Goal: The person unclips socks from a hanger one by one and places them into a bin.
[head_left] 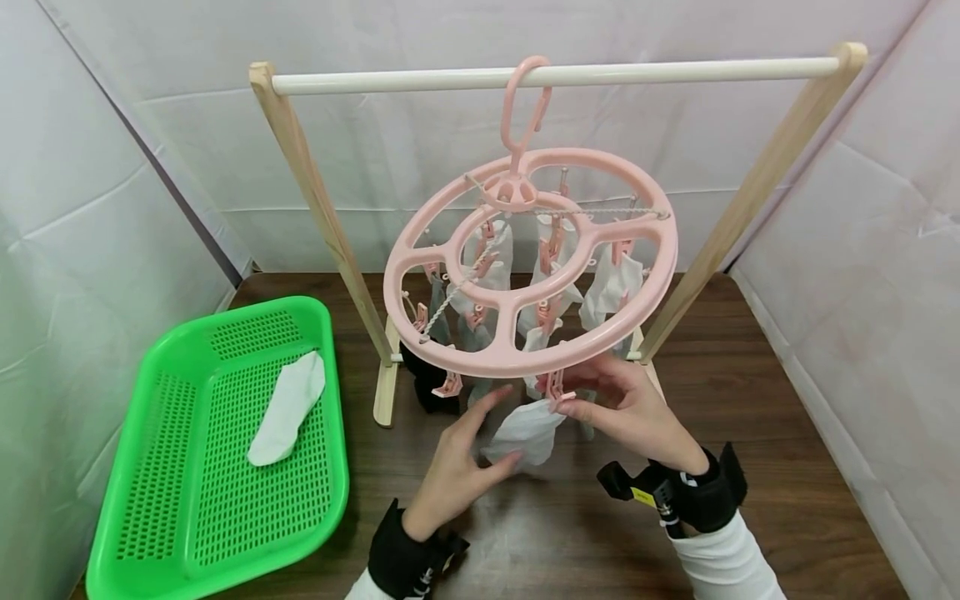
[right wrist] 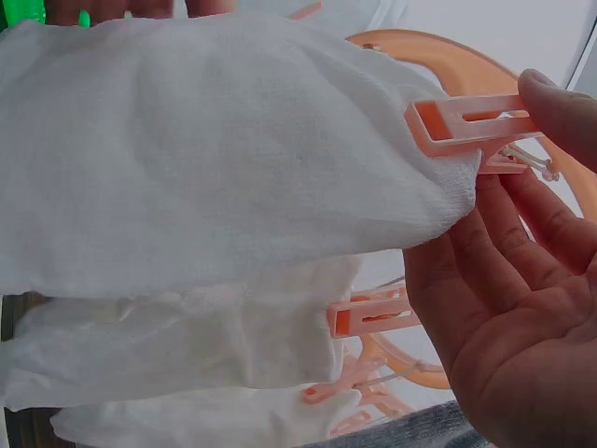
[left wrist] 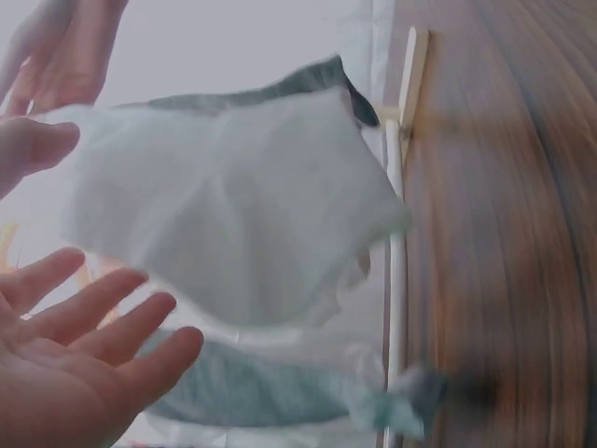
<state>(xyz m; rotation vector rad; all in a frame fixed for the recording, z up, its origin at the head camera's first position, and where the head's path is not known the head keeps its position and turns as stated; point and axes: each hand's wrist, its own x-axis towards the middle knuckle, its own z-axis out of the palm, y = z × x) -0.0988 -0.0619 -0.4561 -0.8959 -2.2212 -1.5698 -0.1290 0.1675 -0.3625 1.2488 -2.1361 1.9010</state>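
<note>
A white sock [head_left: 527,432] hangs from a pink clothespin [right wrist: 469,124] at the front edge of the pink round drying hanger [head_left: 501,363]. My right hand [head_left: 628,407] pinches that clothespin, its thumb on the outer arm and fingers behind, as the right wrist view shows. To the left of the sock is my left hand [head_left: 462,467], thumb and fingers spread; in the left wrist view its fingers [left wrist: 131,327] are extended beside the cloth without gripping it. Several other white and grey socks [head_left: 611,287] hang from clothespins further back on the hanger.
A green basket [head_left: 341,433] at the left holds one white sock [head_left: 288,407]. The hanger hooks over a white rod [head_left: 390,81] between wooden posts [head_left: 757,196]. Dark cloth [head_left: 431,387] hangs behind the hanger's left front. An unoccupied clothespin [head_left: 448,385] dangles at front left.
</note>
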